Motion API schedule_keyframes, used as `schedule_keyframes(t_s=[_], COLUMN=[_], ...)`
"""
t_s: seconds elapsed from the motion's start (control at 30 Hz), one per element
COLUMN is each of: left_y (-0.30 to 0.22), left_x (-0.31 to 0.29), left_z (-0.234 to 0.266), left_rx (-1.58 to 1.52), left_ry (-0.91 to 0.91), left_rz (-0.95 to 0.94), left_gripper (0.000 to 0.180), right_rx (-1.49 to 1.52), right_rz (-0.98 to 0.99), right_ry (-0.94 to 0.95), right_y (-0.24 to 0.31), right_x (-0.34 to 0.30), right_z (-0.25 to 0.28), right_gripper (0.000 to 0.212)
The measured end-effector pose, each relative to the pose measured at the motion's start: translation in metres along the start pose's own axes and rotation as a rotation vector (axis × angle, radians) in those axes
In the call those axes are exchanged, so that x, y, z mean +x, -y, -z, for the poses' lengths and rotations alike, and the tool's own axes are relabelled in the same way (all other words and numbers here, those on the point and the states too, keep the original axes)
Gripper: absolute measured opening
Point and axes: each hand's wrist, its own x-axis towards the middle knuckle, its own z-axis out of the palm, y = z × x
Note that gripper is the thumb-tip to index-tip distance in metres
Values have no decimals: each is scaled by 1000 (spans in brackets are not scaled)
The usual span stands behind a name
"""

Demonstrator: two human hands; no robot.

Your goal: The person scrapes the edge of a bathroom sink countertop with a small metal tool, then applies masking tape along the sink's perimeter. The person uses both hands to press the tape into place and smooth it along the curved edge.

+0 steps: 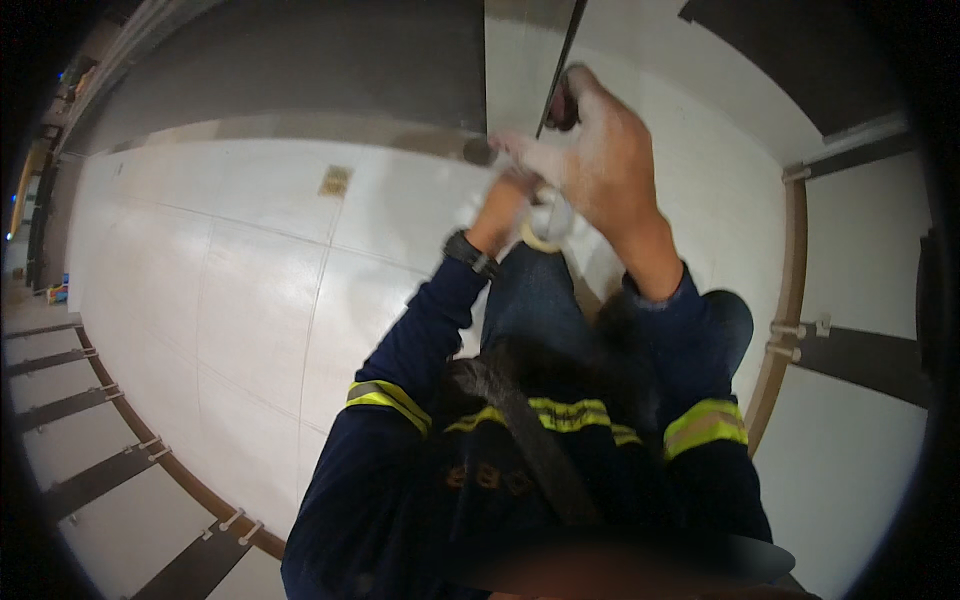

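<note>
My left hand, blurred and partly behind my right hand, is closed at a pale roll of tape. The roll shows its cream rim just above my knee, and its upper part is hidden. My right hand is raised over the left one, whitish with dust. Its fingers curl inward beside the thin dark edge of a panel, and its thumb reaches toward my left hand. What the curled fingers hold, if anything, is hidden. A dark watch sits on my left wrist.
Pale floor tiles spread to my left, with a small square drain cover in them. A dark wall panel stands ahead. White cubicle partitions with dark strips rise at the right, and similar partitions curve along the left.
</note>
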Motion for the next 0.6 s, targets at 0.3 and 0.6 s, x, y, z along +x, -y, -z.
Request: schedule_keyframes(t_s=[0.3, 0.6], left_y=[1, -63], left_x=[-27, -76], left_z=[-41, -54], left_rx=[-760, -119], left_ry=[64, 39], left_rz=[404, 15], left_gripper=[33, 26], right_rx=[-50, 233], right_rz=[133, -146], right_ry=[-120, 276], right_y=[-36, -66], right_x=[-10, -40], right_z=[-35, 42], right_gripper=[47, 40])
